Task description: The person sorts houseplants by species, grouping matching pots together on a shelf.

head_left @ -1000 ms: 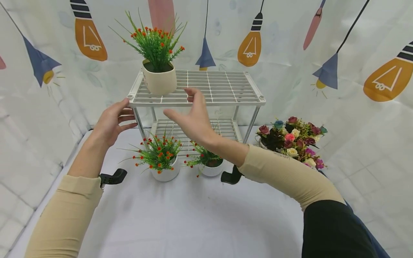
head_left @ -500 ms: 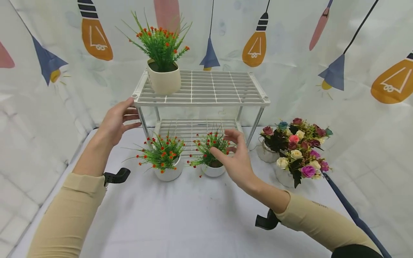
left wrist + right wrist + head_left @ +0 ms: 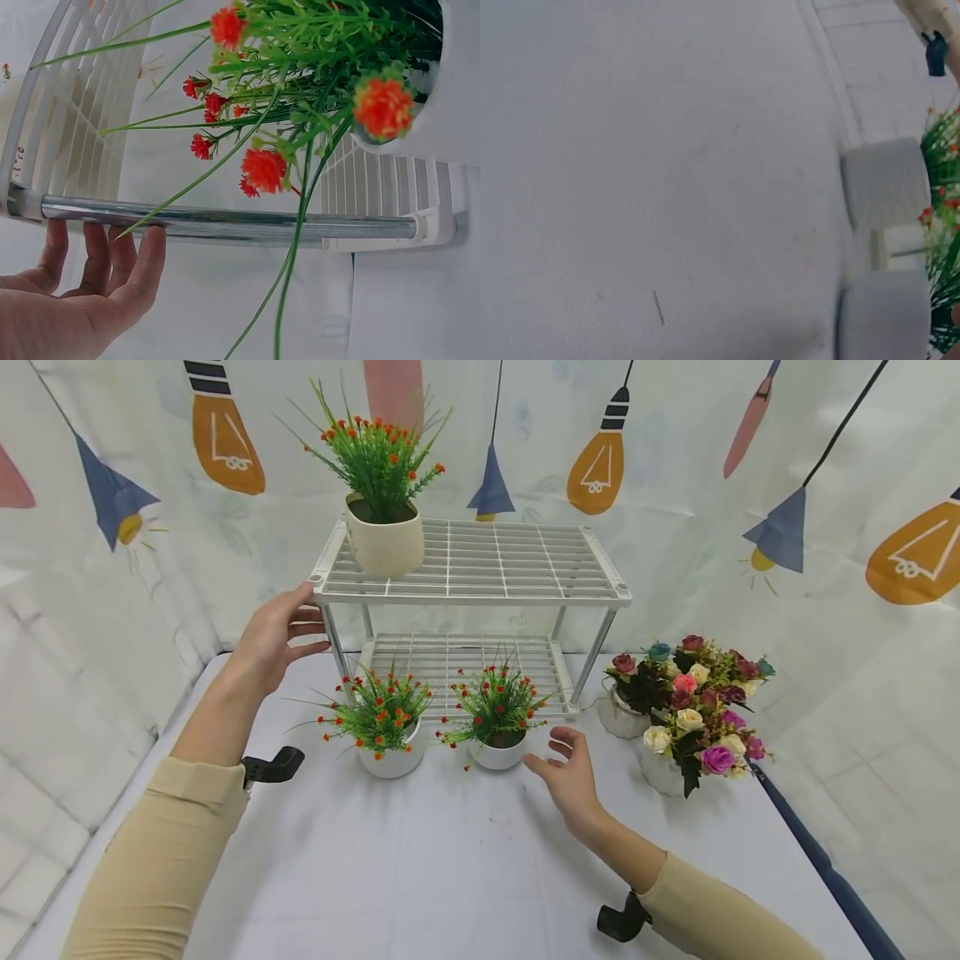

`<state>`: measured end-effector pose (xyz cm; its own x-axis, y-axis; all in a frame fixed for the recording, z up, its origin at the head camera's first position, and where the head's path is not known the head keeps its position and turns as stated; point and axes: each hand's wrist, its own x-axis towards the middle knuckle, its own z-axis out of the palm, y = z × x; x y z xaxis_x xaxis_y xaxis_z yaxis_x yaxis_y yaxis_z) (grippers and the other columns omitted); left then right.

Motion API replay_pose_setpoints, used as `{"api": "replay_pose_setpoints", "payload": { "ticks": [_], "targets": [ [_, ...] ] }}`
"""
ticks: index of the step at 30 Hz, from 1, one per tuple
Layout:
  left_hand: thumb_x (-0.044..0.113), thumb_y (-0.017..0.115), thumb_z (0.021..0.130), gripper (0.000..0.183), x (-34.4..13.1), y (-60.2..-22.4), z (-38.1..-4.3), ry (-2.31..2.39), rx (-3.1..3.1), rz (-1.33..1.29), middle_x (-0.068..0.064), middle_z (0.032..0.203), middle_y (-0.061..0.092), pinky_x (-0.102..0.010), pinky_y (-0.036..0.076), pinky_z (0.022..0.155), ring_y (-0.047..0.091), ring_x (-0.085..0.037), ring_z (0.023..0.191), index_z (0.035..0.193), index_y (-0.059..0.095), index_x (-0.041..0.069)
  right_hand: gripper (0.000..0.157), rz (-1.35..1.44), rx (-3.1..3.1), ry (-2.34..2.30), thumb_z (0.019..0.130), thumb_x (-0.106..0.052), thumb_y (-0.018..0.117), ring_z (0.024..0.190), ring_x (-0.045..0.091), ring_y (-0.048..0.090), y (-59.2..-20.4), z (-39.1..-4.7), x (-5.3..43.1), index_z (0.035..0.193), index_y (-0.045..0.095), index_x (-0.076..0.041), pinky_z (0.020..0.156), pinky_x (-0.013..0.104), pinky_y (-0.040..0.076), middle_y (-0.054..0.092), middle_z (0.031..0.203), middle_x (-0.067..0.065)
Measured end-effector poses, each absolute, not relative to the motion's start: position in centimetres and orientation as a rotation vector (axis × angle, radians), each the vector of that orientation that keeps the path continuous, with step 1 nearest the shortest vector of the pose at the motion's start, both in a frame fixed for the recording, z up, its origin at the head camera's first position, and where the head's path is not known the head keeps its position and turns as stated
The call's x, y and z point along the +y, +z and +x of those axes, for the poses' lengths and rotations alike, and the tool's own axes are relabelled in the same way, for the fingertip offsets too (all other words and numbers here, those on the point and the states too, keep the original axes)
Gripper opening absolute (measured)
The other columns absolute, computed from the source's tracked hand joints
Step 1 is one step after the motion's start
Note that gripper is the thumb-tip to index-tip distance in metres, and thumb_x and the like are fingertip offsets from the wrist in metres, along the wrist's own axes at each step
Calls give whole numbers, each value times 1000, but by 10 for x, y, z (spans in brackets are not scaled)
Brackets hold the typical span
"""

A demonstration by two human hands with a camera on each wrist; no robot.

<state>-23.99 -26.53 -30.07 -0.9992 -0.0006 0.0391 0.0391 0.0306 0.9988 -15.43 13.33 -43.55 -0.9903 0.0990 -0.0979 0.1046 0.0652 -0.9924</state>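
Your right hand, thumb and fingers apart and holding nothing, should clasp the nearby white pot below its plant.

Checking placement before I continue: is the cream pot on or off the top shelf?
On: the cream pot stands upright on the wires of the top shelf.
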Motion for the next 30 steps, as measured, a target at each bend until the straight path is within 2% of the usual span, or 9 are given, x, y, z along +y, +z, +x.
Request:
{"api": "replay_pose_setpoints", "payload": {
  "ticks": [4,11,18,25,30],
  "targets": [
    [57,52,103,50,-264,-300,-240,-2163,-2234,-29,-6,125,49,-31,55,88,52,-24,114,130,53,16,76,228,2299,-2064,88,-3,80,140,41,35,-455,-170,130,146,31,2,114,52,36,33,152,22],
    [58,50,103,51,-263,-300,-241,-2163,-2242,-34,-6,125,48,-32,55,89,52,-23,114,132,52,15,98,159,2341,-2004,81,-8,89,145,38,31,-467,-185,115,153,22,-1,118,48,31,30,157,20],
    [57,50,104,51,-263,-300,-240,-2177,-2225,-50,-6,124,49,-30,56,86,52,-23,113,131,52,14,103,127,2368,-2036,78,-11,92,145,37,33,-469,-193,102,154,23,-6,118,48,32,35,154,21],
    [57,50,104,51,-263,-301,-238,-2173,-2224,-46,-6,124,49,-30,56,86,52,-23,113,131,52,14,103,94,2331,-2060,78,-10,91,147,35,32,-471,-195,97,155,23,-5,118,50,32,36,157,18],
    [58,50,103,51,-264,-301,-239,-2158,-2229,-40,-6,124,49,-29,56,84,53,-22,113,131,53,15,103,116,2366,-2012,77,-12,91,143,37,37,-469,-194,96,155,24,-6,114,50,37,37,156,18]
  ]
}}
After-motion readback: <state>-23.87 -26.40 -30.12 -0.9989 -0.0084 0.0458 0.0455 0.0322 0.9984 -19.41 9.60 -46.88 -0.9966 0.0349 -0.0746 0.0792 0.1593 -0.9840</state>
